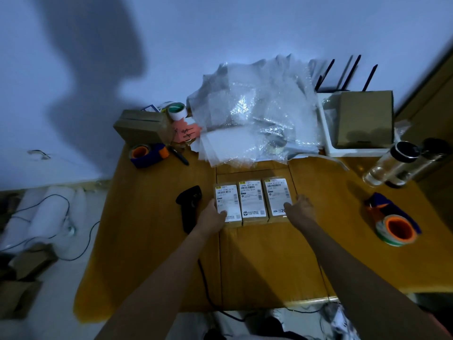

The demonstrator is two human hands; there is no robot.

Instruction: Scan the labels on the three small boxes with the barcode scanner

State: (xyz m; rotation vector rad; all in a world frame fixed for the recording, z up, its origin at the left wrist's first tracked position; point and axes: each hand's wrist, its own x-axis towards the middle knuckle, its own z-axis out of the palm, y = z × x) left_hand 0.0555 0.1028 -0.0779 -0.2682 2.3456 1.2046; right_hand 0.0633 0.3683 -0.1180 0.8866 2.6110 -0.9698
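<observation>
Three small brown boxes with white shipping labels lie side by side in the middle of the wooden table: the left box (226, 198), the middle box (252, 201) and the right box (277, 196). My left hand (212, 217) rests on the near left corner of the left box, thumb on its label. My right hand (300, 209) touches the near right corner of the right box. The black barcode scanner (188, 204) lies flat on the table just left of my left hand, its cable running toward me. Neither hand holds it.
A heap of bubble wrap (255, 111) fills the back of the table. Tape dispensers sit at the back left (147, 154) and at the right (394, 224). Two bottles (402, 163) lie at the right; a white tray with a cardboard box (362, 119) stands behind them.
</observation>
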